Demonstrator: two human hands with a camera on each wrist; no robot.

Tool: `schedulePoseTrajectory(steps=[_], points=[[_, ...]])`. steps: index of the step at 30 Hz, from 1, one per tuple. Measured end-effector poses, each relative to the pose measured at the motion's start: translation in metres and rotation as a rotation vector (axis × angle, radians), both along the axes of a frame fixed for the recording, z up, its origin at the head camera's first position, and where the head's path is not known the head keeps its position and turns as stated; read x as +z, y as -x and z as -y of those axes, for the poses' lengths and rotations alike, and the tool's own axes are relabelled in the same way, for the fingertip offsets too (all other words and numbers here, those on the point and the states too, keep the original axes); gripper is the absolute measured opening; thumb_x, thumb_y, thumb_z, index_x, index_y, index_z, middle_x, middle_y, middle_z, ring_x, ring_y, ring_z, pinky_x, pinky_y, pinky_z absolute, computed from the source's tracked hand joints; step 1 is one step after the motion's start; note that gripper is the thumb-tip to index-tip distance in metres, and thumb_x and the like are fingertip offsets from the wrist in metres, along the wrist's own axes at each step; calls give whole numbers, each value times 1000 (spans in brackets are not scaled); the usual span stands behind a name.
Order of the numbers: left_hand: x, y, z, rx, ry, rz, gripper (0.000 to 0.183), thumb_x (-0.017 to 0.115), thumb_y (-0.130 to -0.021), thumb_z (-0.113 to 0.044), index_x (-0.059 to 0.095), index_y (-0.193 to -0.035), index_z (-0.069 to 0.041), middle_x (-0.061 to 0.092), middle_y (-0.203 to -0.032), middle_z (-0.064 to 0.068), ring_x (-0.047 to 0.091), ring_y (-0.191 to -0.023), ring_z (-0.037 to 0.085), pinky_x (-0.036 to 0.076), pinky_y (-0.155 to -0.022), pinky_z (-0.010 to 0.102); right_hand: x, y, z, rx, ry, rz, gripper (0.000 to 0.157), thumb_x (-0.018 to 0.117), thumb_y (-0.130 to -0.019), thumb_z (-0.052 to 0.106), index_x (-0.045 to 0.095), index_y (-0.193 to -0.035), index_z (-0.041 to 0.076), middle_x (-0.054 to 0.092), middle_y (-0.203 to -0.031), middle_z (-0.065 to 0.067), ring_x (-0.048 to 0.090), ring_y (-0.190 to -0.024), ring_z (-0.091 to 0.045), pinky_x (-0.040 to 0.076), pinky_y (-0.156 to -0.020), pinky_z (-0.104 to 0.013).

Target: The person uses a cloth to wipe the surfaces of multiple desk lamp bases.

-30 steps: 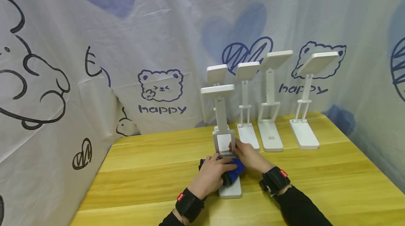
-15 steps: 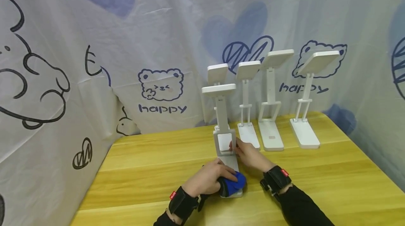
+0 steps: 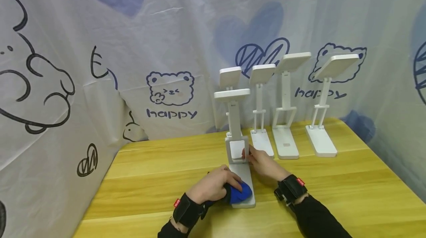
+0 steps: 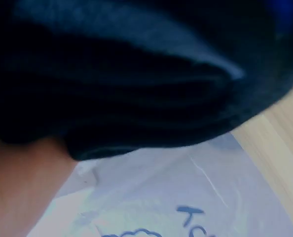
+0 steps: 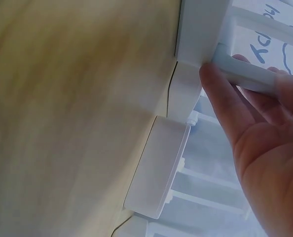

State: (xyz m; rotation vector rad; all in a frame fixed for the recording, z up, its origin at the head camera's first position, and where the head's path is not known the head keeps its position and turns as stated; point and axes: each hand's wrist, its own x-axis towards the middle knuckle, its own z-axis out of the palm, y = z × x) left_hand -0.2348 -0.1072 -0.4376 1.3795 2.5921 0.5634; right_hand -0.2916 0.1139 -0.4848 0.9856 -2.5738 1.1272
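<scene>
A white folding desk lamp (image 3: 235, 123), with a flat panel head on a hinged frame, stands in the middle of the table. My left hand (image 3: 213, 184) holds a blue and black cloth (image 3: 242, 193) against the front part of the lamp's base (image 3: 240, 173). Dark folds of the cloth (image 4: 136, 98) fill much of the left wrist view and hide the fingers. On the lamp's right side, my right hand (image 3: 265, 163) pinches the lower frame. The right wrist view shows thumb and fingers around the frame's bar (image 5: 245, 75).
Several more white folding lamps stand along the table's back, including one (image 3: 285, 138) right of my right hand, one (image 3: 321, 140) farther right and one (image 3: 229, 77) behind the held lamp. A printed curtain (image 3: 173, 45) hangs behind the yellow wooden table (image 3: 149, 178).
My left hand has moved the cloth forward along the base toward its near end, then slightly left. The right hand keeps its hold on the frame, and the lamp stays in place.
</scene>
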Motion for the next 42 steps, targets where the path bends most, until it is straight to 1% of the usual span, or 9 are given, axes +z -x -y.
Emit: schedulePoseTrajectory(steps=[3,8,14,19,22,27,30,36,42], points=[[-6,7,0,70,-6,-116,59,55,-67,15,75,-103,-27,66,-119,-6,51,-96,14,46,-79,29,1,0,0,2,6,2,12,40,-98,-1,51,-101,3,61,-91,-14,62,-79,-25,53,-66,-39],[-15,14,-5,156,4,-261,59,56,-69,14,74,-107,-28,64,-123,-6,50,-94,18,47,-77,39,2,0,0,4,12,-6,11,40,-98,-1,51,-101,3,60,-90,-14,61,-79,-24,52,-66,-39],[-24,15,-12,263,57,-416,49,62,-79,4,69,-117,-26,62,-126,-2,48,-89,20,46,-68,38,1,-1,0,8,-18,-10,10,40,-99,1,49,-104,3,59,-91,-9,58,-76,-16,51,-64,-35],[-28,14,-17,302,97,-529,50,65,-80,-4,63,-126,-25,59,-130,0,49,-96,23,48,-69,42,1,-1,1,-7,-27,-56,11,41,-99,2,51,-105,3,59,-86,-4,59,-76,-14,51,-63,-35],[-29,14,-18,309,102,-563,53,65,-79,-3,61,-127,-25,58,-131,0,49,-98,24,48,-69,42,1,-1,1,-11,-28,-79,12,41,-99,1,51,-105,2,59,-87,-3,60,-79,-16,51,-65,-37],[-30,12,-20,300,107,-530,52,64,-79,-3,62,-126,-25,58,-131,0,49,-97,24,47,-70,41,1,-2,0,-21,-27,-72,10,42,-98,0,50,-104,2,61,-91,-9,62,-83,-20,51,-66,-39],[-29,10,-21,249,92,-480,51,64,-80,-1,64,-124,-26,58,-131,-2,48,-100,22,48,-72,42,0,-2,-1,-23,-23,-76,9,44,-98,0,50,-103,3,62,-90,-11,61,-81,-21,50,-64,-38],[-25,5,-24,123,47,-381,55,56,-79,8,67,-120,-27,60,-128,-5,46,-105,20,48,-74,42,1,-2,0,0,-2,-77,8,44,-97,0,51,-102,3,62,-85,-12,56,-66,-18,45,-57,-33],[-19,3,-21,72,29,-256,59,57,-71,10,69,-115,-29,62,-125,-10,45,-107,16,45,-79,38,1,0,0,8,2,-58,9,44,-97,0,51,-102,2,64,-91,-13,60,-73,-22,50,-60,-34]])
